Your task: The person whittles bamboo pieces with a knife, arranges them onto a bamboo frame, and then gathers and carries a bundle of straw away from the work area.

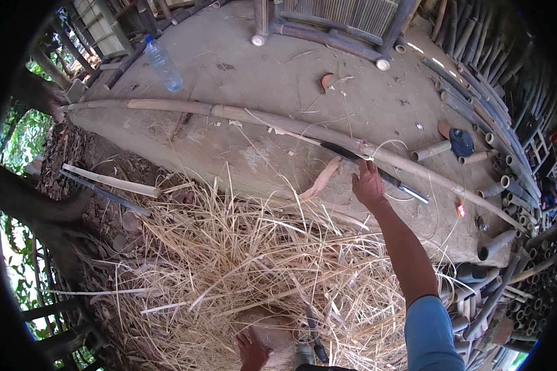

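1. Head view, right hand [369, 180]: it reaches forward from a blue sleeve [432, 334], with its fingertips at a pale thin strip [367, 156] that forms a loop there. Whether the fingers are gripping it, I cannot tell.
2. Directly at the right hand's fingers is a long dark tool [339, 149], its shiny end showing to the hand's right. It lies along a long bamboo pole [260, 117], which crosses the ground [229, 151] just beyond the hand.
3. Left hand [252, 349]: low and near the body, fingers spread, at a rounded brown block [275, 331]; nothing shows in its grasp.
4. A dark-handled knife [316, 339] lies to the left hand's right; a heap of straw-coloured strips [247, 241] spreads forward of that hand.
5. Right of the right hand lie a red-and-white packet [460, 209], its print too small to read, and, farther forward, a dark blue cap [461, 143].
6. Well beyond both hands, toward the left, lies a clear bottle [164, 67] with a blue top; any marking is illegible.
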A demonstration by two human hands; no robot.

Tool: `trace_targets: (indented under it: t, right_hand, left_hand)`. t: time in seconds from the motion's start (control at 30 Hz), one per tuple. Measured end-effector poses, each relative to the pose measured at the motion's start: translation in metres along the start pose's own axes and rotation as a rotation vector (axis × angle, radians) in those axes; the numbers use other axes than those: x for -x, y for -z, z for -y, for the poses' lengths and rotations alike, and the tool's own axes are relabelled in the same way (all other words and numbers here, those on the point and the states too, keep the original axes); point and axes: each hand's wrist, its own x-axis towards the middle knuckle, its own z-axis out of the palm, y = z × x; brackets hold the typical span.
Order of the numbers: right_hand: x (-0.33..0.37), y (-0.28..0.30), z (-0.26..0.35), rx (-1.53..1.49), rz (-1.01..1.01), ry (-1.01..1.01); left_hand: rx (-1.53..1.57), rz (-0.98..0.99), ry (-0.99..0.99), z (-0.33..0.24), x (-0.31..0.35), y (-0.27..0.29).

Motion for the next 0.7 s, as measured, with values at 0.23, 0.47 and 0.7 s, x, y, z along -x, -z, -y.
trace_targets:
  t: [0.23, 0.47, 0.7]
  right_hand:
    - [-0.014, -0.017, 0.051, -0.291, 0.100, 0.043]
    - [-0.018, -0.014, 0.114, -0.125, 0.351, 0.056]
    - [-0.004, -0.056, 0.121, 0.045, 0.396, 0.119]
  left_hand:
    - [0.086, 0.028, 0.002, 0.010, 0.000, -0.002]
    - [0.064, -0.020, -0.016, 0.008, 0.002, 0.004]
    - [0.073, 0.006, -0.076, 0.010, -0.006, -0.008]
